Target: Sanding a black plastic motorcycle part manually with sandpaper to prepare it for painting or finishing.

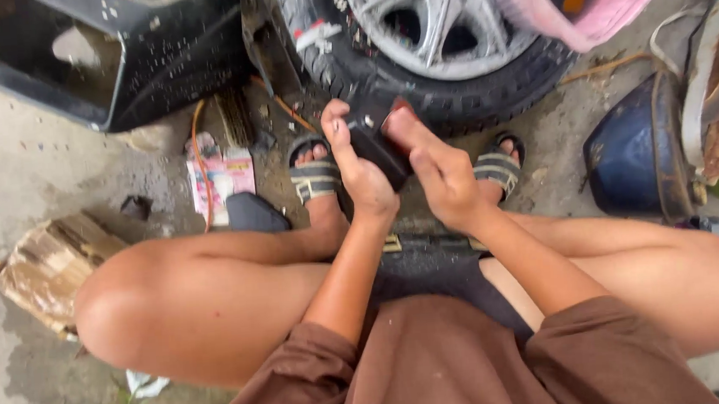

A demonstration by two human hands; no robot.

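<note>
I sit low with bare knees spread, facing a car tyre (486, 94) with a dusty silver alloy wheel (423, 23). Both hands are raised in front of the tyre's lower edge. My left hand (358, 173) grips a small dark rectangular block (377, 147) from its left side, fingers pointing up. My right hand (436, 168) holds the block's right side, thumb pressed near a reddish patch at its top. Most of the block is hidden between my palms.
My feet in striped sandals (316, 175) rest under the tyre. A black plastic body panel (118, 59) lies upper left, a pink packet (223, 175) and a wooden block (47, 267) at left, a dark blue round container (635, 156) at right, pink fabric (588, 1) above.
</note>
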